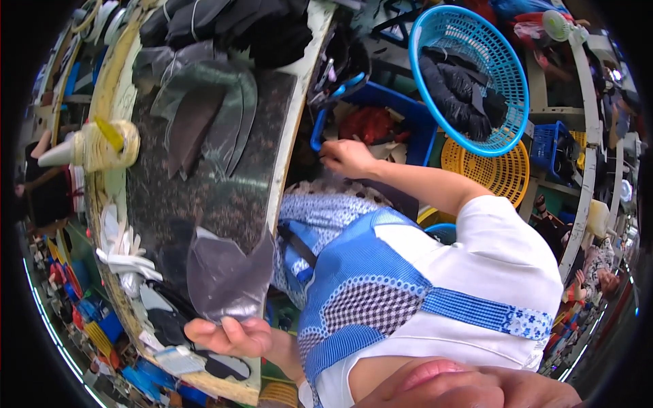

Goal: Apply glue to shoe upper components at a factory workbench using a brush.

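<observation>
My left hand (pixel 235 336) pinches the lower edge of a dark grey, glossy cut piece (pixel 228 275) with a notched top, lying at the near edge of the worktable. My right hand (pixel 348 159) is off the table, beside the near rim of a blue bin (pixel 428 129). Its fingers are curled, and what they hold, if anything, is hidden. Dark red material (pixel 367 124) and pale scraps lie in that bin. Farther along the dark work surface (pixel 160 177) lie translucent curved pieces (pixel 241 102) with a brown piece (pixel 194 126) among them.
A thread cone (pixel 126 144) and white gloves (pixel 126 248) sit along the table's far edge. Black pieces (pixel 252 30) are heaped at the top. A light-blue basket (pixel 517 75) with black material stands above a yellow basket (pixel 507 173). Other people are in the background.
</observation>
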The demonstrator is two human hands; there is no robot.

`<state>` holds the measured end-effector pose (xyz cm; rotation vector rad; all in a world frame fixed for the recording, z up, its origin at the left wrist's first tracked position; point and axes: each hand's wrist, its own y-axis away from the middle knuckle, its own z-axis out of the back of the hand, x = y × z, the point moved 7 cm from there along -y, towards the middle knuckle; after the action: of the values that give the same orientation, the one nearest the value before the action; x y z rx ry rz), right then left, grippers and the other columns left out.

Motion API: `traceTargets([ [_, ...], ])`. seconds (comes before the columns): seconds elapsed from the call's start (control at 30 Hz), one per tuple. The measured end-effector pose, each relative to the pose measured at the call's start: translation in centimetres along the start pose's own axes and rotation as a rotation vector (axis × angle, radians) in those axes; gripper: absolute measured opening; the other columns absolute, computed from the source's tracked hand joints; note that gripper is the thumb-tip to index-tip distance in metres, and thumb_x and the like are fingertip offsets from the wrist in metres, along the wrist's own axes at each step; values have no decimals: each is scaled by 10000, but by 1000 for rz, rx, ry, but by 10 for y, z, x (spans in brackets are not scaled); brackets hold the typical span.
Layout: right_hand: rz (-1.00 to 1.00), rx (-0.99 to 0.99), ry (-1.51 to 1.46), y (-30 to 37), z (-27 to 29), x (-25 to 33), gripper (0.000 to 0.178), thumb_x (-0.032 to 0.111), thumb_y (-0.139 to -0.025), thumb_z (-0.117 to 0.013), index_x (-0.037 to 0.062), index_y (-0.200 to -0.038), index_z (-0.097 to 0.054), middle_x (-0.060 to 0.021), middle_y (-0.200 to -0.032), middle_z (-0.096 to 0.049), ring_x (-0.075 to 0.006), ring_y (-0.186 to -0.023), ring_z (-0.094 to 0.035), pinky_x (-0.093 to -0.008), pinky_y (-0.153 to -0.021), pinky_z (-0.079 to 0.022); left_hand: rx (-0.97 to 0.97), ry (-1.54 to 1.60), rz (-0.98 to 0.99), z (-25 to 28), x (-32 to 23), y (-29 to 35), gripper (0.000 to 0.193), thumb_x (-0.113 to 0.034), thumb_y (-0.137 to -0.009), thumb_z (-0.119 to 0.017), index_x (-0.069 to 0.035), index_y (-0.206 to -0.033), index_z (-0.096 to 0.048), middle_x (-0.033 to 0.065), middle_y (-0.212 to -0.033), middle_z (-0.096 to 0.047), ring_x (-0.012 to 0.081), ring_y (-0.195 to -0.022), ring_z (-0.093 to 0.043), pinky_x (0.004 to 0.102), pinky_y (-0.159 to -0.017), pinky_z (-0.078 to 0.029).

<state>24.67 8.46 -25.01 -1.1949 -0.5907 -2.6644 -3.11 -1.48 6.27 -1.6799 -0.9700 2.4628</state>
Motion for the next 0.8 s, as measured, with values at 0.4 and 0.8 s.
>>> traceTargets([
  [0.4,-582,684,664,96,-54,-124,477,237,-915,-606,16,-1313,-461,-165,-1100,-701,-340,-1007,-696,-436,-794,-573,-15,-18,-66,81,18,-62,194,-150,-853,-585,-53,-939,-441,-4,-733,-399,71,-475,-309,205,-456,-254],
  [0.8,-368,543,551,81,-95,-141,320,300,-947,-500,198,-1214,-644,-135,-1035,-713,-315,-907,-718,-472,-717,-586,-225,109,131,142,41,-20,185,-154,-895,-563,-72,-1060,-553,6,-841,-462,79,-558,-371,198,-627,-357],
])
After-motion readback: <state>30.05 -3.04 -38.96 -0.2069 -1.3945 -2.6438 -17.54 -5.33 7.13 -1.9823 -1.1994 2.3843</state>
